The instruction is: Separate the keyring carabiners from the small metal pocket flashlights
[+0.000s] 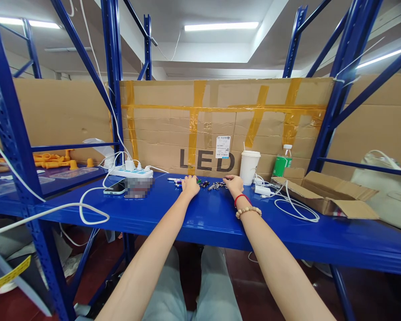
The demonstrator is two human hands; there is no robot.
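Both my arms reach forward over a blue metal shelf (pixel 200 216). My left hand (pixel 190 184) rests palm down, fingers curled onto a row of small pen-like items (pixel 174 180) lying against the cardboard back. My right hand (pixel 234 183) lies just to the right, fingertips pinched at a cluster of small dark and metallic pieces (pixel 217 184); what they grip is too small to name. On the right wrist are a red string and a bead bracelet (pixel 248 211).
A white paper cup with a straw (pixel 249 166) and a green bottle (pixel 282 162) stand right of my hands. An open cardboard box (pixel 324 195), white charger and cables (pixel 296 207), a power strip (pixel 131 171), a phone (pixel 115 188), blue rack posts (pixel 6 133).
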